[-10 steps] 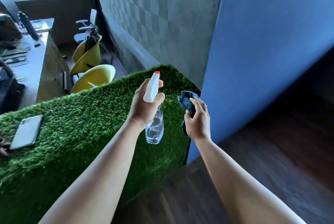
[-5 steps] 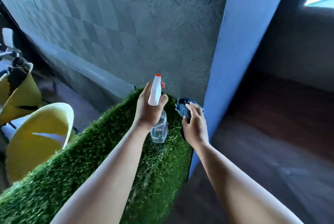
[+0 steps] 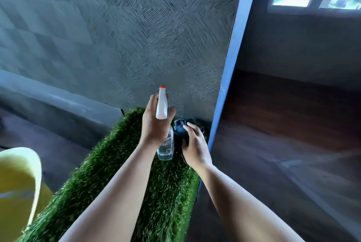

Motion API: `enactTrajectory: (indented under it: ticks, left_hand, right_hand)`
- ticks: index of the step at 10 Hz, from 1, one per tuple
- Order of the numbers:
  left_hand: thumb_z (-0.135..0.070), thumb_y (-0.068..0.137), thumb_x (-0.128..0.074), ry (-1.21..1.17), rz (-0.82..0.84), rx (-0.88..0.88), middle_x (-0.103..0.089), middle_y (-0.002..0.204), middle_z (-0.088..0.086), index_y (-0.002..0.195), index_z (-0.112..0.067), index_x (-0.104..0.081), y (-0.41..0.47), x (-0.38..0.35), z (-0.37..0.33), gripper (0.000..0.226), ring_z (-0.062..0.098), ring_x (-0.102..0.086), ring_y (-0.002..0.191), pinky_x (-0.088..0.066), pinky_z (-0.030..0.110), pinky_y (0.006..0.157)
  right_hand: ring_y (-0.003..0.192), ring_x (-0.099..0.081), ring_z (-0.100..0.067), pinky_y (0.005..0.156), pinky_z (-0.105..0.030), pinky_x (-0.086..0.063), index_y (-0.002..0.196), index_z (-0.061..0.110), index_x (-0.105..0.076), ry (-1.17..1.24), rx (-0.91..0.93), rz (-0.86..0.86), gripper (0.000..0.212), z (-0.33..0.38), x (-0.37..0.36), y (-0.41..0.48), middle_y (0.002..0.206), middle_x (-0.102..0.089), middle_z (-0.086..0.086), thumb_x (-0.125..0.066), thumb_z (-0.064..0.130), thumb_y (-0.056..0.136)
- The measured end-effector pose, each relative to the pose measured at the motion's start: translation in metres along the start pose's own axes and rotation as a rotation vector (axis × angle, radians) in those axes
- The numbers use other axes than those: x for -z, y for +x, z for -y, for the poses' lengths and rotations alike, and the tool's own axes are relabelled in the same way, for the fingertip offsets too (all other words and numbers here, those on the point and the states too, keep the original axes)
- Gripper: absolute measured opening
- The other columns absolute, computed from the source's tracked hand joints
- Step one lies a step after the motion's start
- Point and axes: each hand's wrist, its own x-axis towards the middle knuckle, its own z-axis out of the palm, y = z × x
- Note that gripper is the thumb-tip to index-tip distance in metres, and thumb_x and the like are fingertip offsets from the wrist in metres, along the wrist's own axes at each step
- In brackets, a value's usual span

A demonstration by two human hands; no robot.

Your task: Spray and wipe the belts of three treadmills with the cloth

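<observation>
View swung right, baring open floor [image 3: 283, 144] past the blue panel [image 3: 231, 62]; left hand [image 3: 154, 124] grips bottle [image 3: 166, 148], right hand [image 3: 195, 149] clutches cloth [image 3: 180, 127].

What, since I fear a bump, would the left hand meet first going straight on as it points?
Most likely the grey textured wall beyond the far end of the grass-covered top; the left hand, gripping the spray bottle, points toward it. How near is unclear.

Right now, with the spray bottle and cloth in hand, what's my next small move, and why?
Probably step right, past the blue wall edge onto the dark wooden floor. Your left hand grips the spray bottle, your right hand holds the blue cloth, both above the artificial-grass counter, and no treadmill is in view to spray.
</observation>
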Motion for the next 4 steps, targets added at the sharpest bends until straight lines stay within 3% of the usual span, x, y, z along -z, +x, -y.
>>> enactTrajectory:
  ticks: [2,3,4]
  left_hand:
    - [-0.041,0.084,-0.071,-0.014,0.011,-0.003,-0.055,0.093,-0.009,0.118,-0.033,-0.048,0.0,0.001,0.009,0.042,0.015,-0.053,0.081,-0.047,0.038,0.076]
    - [-0.048,0.081,-0.073,0.02,0.007,-0.02,-0.059,0.111,-0.002,0.122,-0.045,-0.043,-0.004,0.006,0.021,0.051,0.02,-0.059,0.1,-0.052,0.046,0.09]
    - [-0.06,0.077,-0.073,0.012,0.034,0.011,-0.056,0.132,0.003,0.139,-0.038,-0.038,-0.008,0.015,0.035,0.075,0.025,-0.06,0.116,-0.052,0.05,0.096]
  right_hand:
    - [0.144,-0.027,-0.019,0.118,-0.027,-0.021,0.146,0.014,-0.041,-0.091,0.004,0.101,0.056,-0.011,-0.008,0.001,0.155,-0.032,-0.002,-0.053,0.016,0.092]
    - [0.144,-0.026,-0.021,0.118,-0.029,-0.02,0.148,0.015,-0.037,-0.107,0.034,0.112,0.061,-0.012,-0.006,0.001,0.156,-0.03,-0.005,-0.057,0.021,0.09]
    - [0.144,-0.027,-0.022,0.118,-0.032,-0.024,0.146,0.015,-0.039,-0.128,0.028,0.061,0.062,-0.01,-0.001,-0.003,0.154,-0.034,-0.005,-0.06,0.03,0.089]
